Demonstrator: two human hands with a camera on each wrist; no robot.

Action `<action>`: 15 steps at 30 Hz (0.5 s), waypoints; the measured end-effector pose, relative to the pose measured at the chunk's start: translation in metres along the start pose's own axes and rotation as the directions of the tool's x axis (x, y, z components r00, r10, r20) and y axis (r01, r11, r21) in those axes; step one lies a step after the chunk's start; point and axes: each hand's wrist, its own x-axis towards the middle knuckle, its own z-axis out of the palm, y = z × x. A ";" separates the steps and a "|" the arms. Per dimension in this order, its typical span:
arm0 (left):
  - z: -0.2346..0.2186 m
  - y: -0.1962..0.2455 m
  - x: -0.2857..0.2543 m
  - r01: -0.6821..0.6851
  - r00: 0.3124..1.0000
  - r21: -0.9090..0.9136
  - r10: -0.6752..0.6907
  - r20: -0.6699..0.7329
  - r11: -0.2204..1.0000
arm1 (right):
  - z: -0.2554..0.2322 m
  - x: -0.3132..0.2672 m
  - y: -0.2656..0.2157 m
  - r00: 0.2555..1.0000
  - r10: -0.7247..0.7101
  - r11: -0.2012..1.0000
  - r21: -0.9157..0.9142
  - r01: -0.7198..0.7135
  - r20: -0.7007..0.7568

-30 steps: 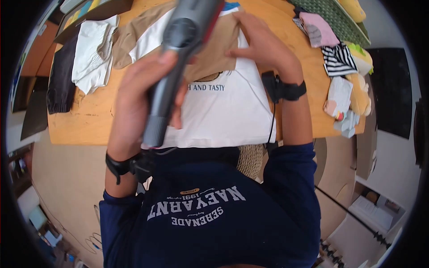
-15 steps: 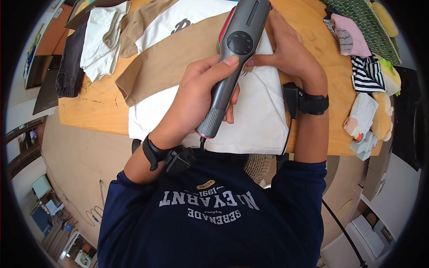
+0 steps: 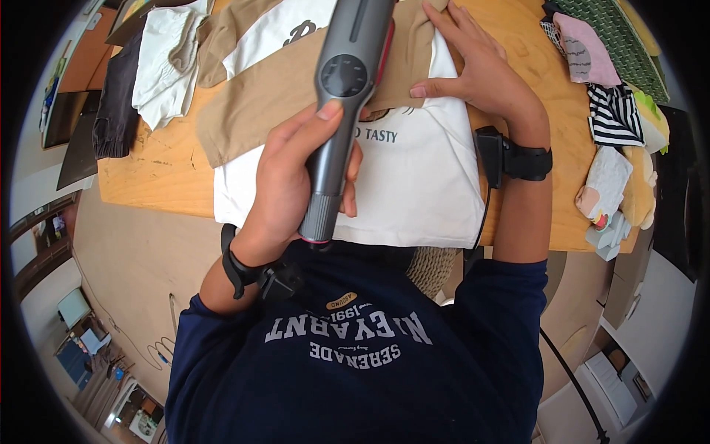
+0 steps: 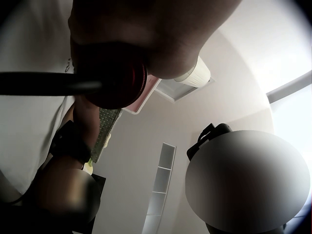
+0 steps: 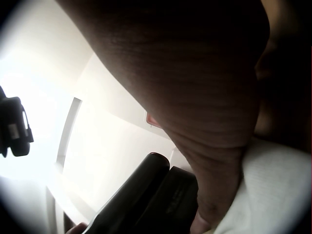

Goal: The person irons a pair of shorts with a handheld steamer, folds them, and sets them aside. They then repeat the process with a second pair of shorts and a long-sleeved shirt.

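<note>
In the head view my left hand [image 3: 290, 172] grips the handle of a grey, corded hair straightener [image 3: 342, 111] with a round dial and red edging, thumb just below the dial. Its two long dark arms [image 5: 146, 195] show in the right wrist view. It hovers over a white shirt [image 3: 425, 189] with printed lettering, and a tan sleeve [image 3: 251, 111] lies across that shirt. My right hand [image 3: 484, 78] rests on the sleeve's right part, thumb and fingers spread apart. The straightener's far end is cut off by the frame's top.
Folded white trousers [image 3: 166, 63] and dark trousers [image 3: 115, 111] lie at the wooden table's left. Along the right lie a pink cloth [image 3: 586, 50], a striped cloth [image 3: 615, 117] and plush toys [image 3: 640, 185], beside a green woven basket [image 3: 629, 44].
The straightener swung right beside the right hand half a second ago, then back left, uncovering some lettering. The right hand stays at the sleeve; its thumb is now plainly visible on it.
</note>
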 end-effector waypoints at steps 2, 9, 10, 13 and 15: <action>-0.008 -0.001 -0.007 -0.003 1.000 -0.007 0.003 -0.025 1.000 | 0.003 0.002 0.006 0.999 -0.038 0.999 0.007 0.038 -0.024; -0.032 -0.002 -0.030 -0.053 0.993 -0.026 0.050 -0.107 0.998 | 0.000 0.000 0.000 0.999 -0.041 0.999 0.029 0.041 -0.022; -0.038 -0.004 -0.033 -0.072 0.991 -0.053 0.065 -0.118 0.996 | -0.001 0.000 -0.002 1.000 -0.002 1.000 0.024 0.002 -0.003; -0.046 -0.005 -0.043 -0.090 0.985 -0.075 0.077 -0.157 0.993 | 0.003 0.001 0.004 0.997 -0.065 0.997 0.050 0.066 -0.032; -0.052 -0.007 -0.049 -0.109 0.974 -0.046 0.097 -0.206 0.993 | 0.001 -0.001 0.000 0.999 -0.038 0.999 0.036 0.039 -0.020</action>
